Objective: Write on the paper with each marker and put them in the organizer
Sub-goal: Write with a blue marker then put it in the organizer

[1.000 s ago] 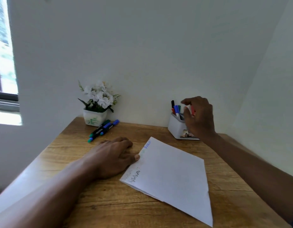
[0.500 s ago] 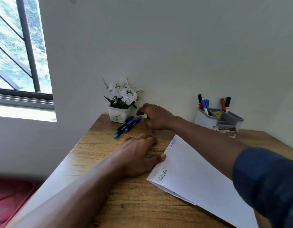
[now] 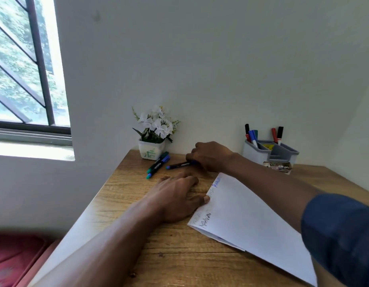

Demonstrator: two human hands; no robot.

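Here the right hand (image 3: 210,156) reaches across to the far left part of the wooden table (image 3: 179,255), its fingers curled round one end of a dark marker (image 3: 180,164) whose free, blue-tipped end points left; whether the marker is lifted or lies on the wood cannot be told. Just to its left two other markers (image 3: 157,164) lie side by side on the table, slanting toward the white flower pot (image 3: 151,151) that stands by the wall. The left hand (image 3: 177,195) rests flat on the wood with relaxed, straight fingers, holding nothing, its thumb touching the left edge of the folded white paper (image 3: 252,214). Black and blue scribbles (image 3: 216,181) run along that edge. The grey desk organizer (image 3: 270,154) stands at the back right by the wall, well apart from the right hand, with several upright markers (image 3: 252,136) in its left compartment and two more, red and black, behind its right part
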